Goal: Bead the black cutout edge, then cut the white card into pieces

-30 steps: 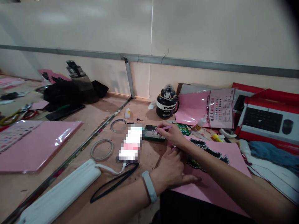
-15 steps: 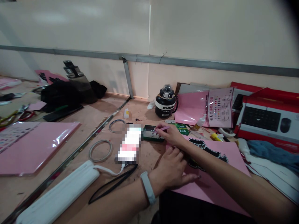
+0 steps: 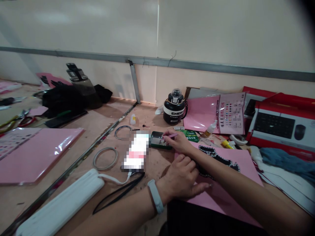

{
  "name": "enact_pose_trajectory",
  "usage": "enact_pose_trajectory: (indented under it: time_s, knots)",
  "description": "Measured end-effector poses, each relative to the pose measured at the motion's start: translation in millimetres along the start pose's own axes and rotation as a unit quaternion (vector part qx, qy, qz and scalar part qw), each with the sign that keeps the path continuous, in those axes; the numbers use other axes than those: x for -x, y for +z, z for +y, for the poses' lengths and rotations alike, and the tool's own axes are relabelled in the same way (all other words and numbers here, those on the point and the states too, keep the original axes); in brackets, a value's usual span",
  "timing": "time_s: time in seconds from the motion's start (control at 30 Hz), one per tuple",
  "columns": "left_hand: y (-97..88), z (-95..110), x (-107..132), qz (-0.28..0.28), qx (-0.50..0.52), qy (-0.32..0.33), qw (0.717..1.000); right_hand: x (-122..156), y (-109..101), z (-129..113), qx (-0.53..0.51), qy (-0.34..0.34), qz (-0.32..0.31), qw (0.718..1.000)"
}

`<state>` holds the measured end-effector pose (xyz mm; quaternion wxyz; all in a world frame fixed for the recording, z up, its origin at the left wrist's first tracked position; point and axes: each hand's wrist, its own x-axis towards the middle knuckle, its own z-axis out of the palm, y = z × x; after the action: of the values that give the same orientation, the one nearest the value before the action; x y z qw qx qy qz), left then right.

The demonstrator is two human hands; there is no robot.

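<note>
My right hand pinches a slim pink tool that looks like tweezers. Its tip, too small to make out, is over a small dark green tin with small pale bits inside. Below the right forearm, my left hand rests on a pink sheet, thumb stretched out and fingers loosely bent, with nothing visible in them. On that sheet lies a black piece edged with white beads, partly hidden by my right forearm.
Left of the tin lies a phone cabled to a white power strip. Behind stand a black bottle and a small glue bottle. Red keyboard boxes and a blue cloth are at right. A tape roll lies left.
My right hand has shifted very slightly at the tin, still pinching the tweezers. My left hand stays on the pink sheet, almost unmoved.
</note>
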<state>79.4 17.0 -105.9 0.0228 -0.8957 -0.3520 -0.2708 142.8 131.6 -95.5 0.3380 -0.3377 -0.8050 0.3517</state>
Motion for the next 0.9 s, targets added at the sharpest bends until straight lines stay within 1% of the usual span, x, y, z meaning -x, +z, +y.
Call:
enact_pose_trajectory:
  time_s: [0.23,0.33,0.5,0.63,0.9]
  knots:
    - [-0.1,-1.8,-0.8,0.038,-0.020,0.022,0.999,2.7,-2.0,4.7,-0.022,0.003,0.018,1.000]
    - [0.1,-1.8,-0.4,0.039,-0.020,0.027,0.999,2.3,-0.5,5.3,-0.007,-0.010,0.021,1.000]
    - [0.3,-1.6,0.0,0.050,-0.011,0.028,0.998,0.4,4.4,5.7,0.022,-0.030,0.008,0.999]
    - [0.1,-1.6,-0.2,0.057,-0.009,0.026,0.998,1.5,4.1,7.0,0.032,-0.039,0.004,0.999]
    - [-1.3,-1.5,0.2,0.047,-0.014,0.033,0.998,4.0,2.8,10.2,0.039,-0.052,0.004,0.998]
